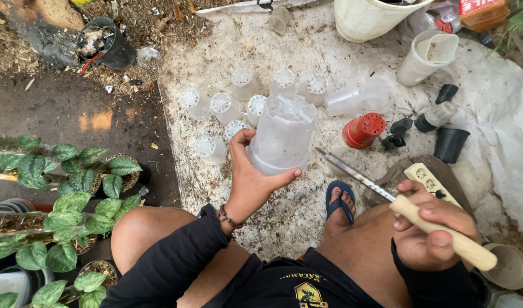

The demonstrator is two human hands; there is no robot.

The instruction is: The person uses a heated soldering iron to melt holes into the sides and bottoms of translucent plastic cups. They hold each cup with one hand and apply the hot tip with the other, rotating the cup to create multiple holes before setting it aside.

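Left hand (pixel 251 179) is clamped around the clear plastic pot (pixel 282 134), holding it upside down above the dirty white ground sheet (pixel 284 211), base tilted up and away from me. My right hand (pixel 429 228) grips a wooden-handled metal rod (pixel 358 177). Its long axis runs up-left, tip just right of the pot's rim, not touching.

— What do I have up at twelve o'clock?
— A white bucket (pixel 368 20); upturned clear pots (pixel 245 97) below it.
— At three?
— I see a red pot (pixel 363 130) on its side, black pots (pixel 449 142) beside it.
— Nine?
— Leafy potted plants (pixel 73 188).
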